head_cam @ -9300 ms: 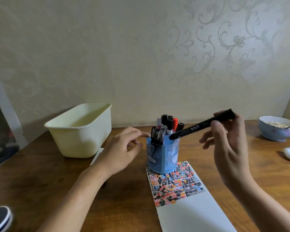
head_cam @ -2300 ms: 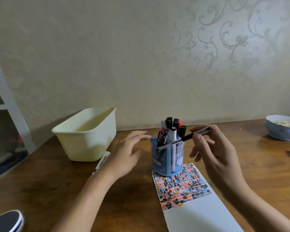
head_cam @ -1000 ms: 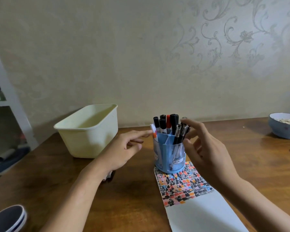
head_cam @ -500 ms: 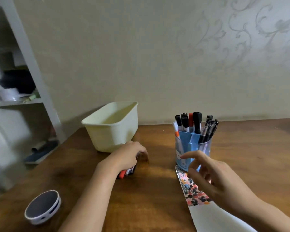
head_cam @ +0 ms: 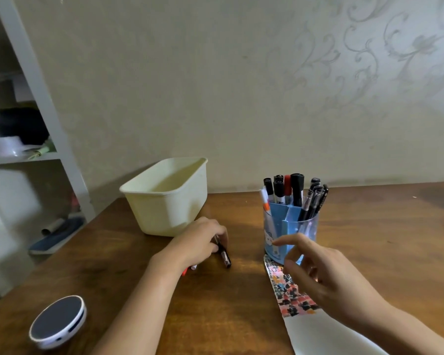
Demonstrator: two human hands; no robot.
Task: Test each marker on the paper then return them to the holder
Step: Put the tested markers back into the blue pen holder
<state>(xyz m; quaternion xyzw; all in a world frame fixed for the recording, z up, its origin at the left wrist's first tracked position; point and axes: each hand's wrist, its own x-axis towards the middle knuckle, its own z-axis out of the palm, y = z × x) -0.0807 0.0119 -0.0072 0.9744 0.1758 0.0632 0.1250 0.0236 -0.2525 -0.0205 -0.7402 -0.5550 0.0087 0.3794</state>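
A blue holder full of several markers stands on the wooden table, its base on the far end of the white paper, which carries a patch of coloured test marks. My left hand lies on the table left of the holder, fingers curled round a black marker that lies flat; a red-and-white marker end pokes out under the wrist. My right hand hovers over the paper in front of the holder, fingers loosely spread, holding nothing.
A cream plastic tub stands just behind my left hand. A round white-rimmed dark disc sits at the table's near left corner. A grey shelf unit stands off the table's left edge. The wall runs close behind.
The marker my right hand held went into the holder and that hand came back down over the paper. My left hand dropped to the table and closed on a black marker. The view swung left.
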